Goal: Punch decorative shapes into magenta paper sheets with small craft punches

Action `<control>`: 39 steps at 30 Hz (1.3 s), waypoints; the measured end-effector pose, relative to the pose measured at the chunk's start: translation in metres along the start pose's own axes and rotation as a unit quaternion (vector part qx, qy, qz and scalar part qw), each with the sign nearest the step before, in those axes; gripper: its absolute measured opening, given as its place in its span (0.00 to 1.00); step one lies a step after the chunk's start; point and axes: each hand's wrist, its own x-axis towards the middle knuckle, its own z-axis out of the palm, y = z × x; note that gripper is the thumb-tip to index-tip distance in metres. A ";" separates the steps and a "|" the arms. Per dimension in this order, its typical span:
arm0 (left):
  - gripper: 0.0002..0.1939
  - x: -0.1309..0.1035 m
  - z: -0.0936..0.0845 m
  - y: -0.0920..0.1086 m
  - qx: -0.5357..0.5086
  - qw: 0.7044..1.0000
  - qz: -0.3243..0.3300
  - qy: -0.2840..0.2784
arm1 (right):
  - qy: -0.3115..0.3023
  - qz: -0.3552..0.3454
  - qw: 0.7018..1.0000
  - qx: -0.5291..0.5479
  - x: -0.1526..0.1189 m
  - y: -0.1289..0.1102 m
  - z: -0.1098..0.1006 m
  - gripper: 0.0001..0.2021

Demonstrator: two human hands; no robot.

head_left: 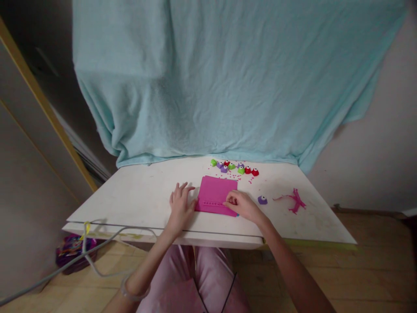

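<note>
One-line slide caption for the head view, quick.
Left hand at the edge of a pink sheet, right hand on it, small eyed pieces beyond on the white table.

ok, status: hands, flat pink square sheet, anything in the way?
Left hand open, at left edge of flat pink square sheet. Right hand bunched over near-right part, contents unclear. Purple one-eyed piece off right, not blocking.

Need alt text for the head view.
A right hand is at the end of a row of small pink shapes on a pink sheet; the left hand is at the sheet's left edge. Beyond, on the white table, lie red, green and purple one-eyed pieces.
</note>
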 end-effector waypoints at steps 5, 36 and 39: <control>0.18 -0.017 -0.010 0.013 -0.048 0.994 0.098 -0.009 | 0.001 -0.001 1.000 0.005 0.000 0.000 0.001 0.06; 0.07 0.045 -0.001 0.031 0.018 0.965 0.134 -0.226 | 0.009 0.008 1.000 0.001 -0.001 -0.001 0.002 0.05; 0.08 0.048 -0.002 0.033 0.039 0.961 0.130 -0.242 | 0.008 0.006 1.000 0.001 -0.001 0.000 0.002 0.05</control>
